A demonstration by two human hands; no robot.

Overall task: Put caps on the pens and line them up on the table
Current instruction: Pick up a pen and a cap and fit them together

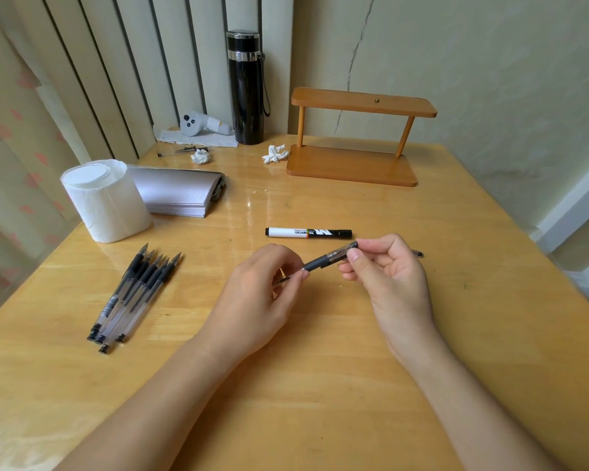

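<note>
Over the middle of the wooden table [320,385] I hold a black gel pen [320,263] between both hands. My left hand [255,300] grips its barrel. My right hand [388,277] pinches the clear cap [346,250] that sits on the pen's tip end. Several uncapped gel pens [133,294] lie bunched together at the left, tips pointing away from me. A white and black marker [308,232] with its cap on lies crosswise just beyond my hands. A small dark piece [418,254] shows behind my right hand.
A roll of tissue [104,202] and a grey notebook [177,193] sit at the far left. A black flask [245,86], a wooden two-tier stand [354,137], crumpled paper bits [275,154] and a white controller [201,123] stand along the back.
</note>
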